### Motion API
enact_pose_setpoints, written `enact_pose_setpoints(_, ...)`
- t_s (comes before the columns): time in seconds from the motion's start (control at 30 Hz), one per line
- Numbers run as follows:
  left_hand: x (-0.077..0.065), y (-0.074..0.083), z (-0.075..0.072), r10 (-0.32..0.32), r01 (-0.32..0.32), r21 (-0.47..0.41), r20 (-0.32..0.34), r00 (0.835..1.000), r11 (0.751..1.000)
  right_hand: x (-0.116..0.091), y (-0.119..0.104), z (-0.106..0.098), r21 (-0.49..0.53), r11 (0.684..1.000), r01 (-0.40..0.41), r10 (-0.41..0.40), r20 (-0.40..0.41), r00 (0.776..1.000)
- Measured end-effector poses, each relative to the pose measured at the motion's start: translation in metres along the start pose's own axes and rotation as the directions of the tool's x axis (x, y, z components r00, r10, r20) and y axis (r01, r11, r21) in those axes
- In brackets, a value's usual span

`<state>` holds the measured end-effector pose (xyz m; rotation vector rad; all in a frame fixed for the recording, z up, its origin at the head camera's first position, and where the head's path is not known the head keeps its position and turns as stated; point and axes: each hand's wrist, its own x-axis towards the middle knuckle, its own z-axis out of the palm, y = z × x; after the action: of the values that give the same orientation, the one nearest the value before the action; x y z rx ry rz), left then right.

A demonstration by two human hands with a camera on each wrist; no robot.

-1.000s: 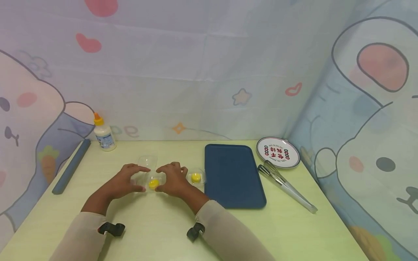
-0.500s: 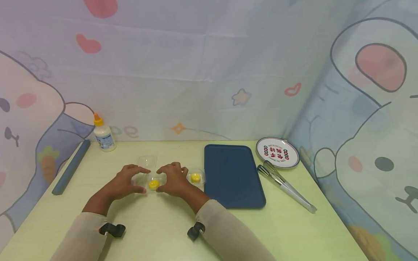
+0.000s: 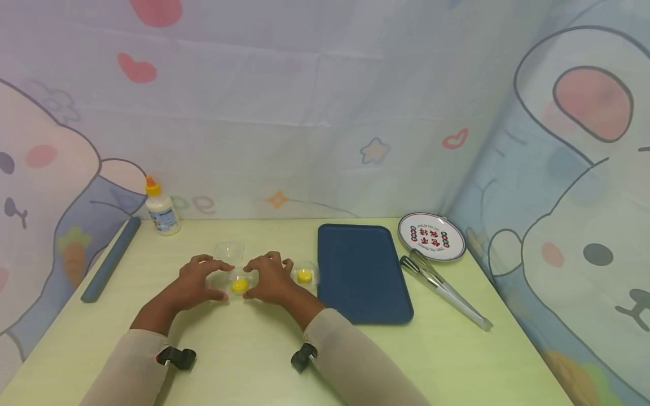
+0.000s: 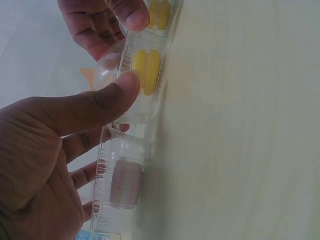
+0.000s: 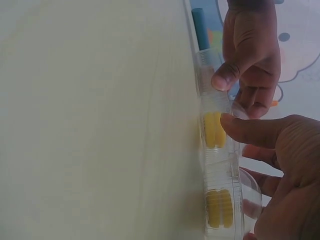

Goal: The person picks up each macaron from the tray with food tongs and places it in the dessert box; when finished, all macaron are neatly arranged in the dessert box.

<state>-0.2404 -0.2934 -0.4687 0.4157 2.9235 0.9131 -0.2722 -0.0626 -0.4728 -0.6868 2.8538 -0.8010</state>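
Observation:
A clear plastic box (image 5: pixel 218 102) holding a yellow macaron (image 3: pixel 240 286) lies on the table between both hands. My left hand (image 3: pixel 195 285) grips it from the left, its thumb low at the near side and its fingers around the far side. From the right, my right hand (image 3: pixel 271 279) holds the same box with thumb and fingers. Under the left palm sits another clear box (image 4: pixel 131 148) with a dull pinkish macaron (image 4: pixel 126 184). Right of the right hand stands a third clear box (image 3: pixel 313 280) with a yellow macaron (image 3: pixel 304 276). A clear raised lid (image 3: pixel 229 251) shows behind the middle box.
A dark blue tray (image 3: pixel 363 276) lies to the right, with metal tongs (image 3: pixel 447 292) and a printed oval plate (image 3: pixel 431 237) beyond it. At the back left are a glue bottle (image 3: pixel 163 211) and a blue-grey bar (image 3: pixel 112 259). A patterned cloth backs the table.

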Motion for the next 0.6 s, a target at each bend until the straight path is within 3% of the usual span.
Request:
enact_pose_setpoints(0.43,0.0009,0.0027,0.0008,0.066,-0.065,0.005,-0.009,0.998,0.998,-0.0012,0.0042,-0.0004,0.062,0.998,0.012,-0.013,0.009,1.000)
enact_pose_setpoints(0.6,0.0003,0.0020,0.0031,0.075,-0.075,0.009,-0.024,0.997,0.997,-0.0004,0.0042,0.0010,0.027,1.000,0.006,-0.006,0.005,1.000)
